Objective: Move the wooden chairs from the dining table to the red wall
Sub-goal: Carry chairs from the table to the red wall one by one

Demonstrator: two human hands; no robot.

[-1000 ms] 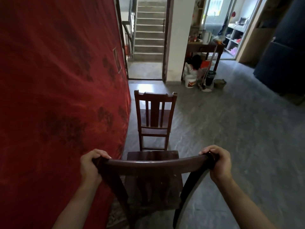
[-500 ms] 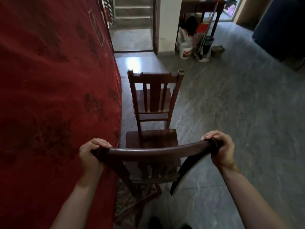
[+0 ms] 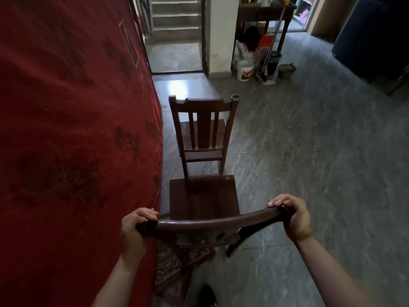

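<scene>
A dark wooden chair (image 3: 203,196) is right in front of me, its back toward me and its seat pointing away. My left hand (image 3: 135,229) grips the left end of its curved top rail. My right hand (image 3: 292,218) grips the right end. The red wall (image 3: 66,129) runs along the left, close beside this chair. A second wooden chair (image 3: 202,129) stands just ahead, also beside the wall, with its slatted back facing me and its rear legs near the front edge of the held chair's seat.
A patterned rug (image 3: 177,262) lies under the near chair by the wall. Farther off are a doorway with stairs (image 3: 174,29), a white pillar (image 3: 221,34), a table (image 3: 265,12) with a white bucket (image 3: 245,72), mop and pots below, and grey floor (image 3: 309,151) to the right.
The view has tipped down and moved forward. The held chair has come closer to the second chair, its seat front now near that chair's rear legs. Both hands keep their grip.
</scene>
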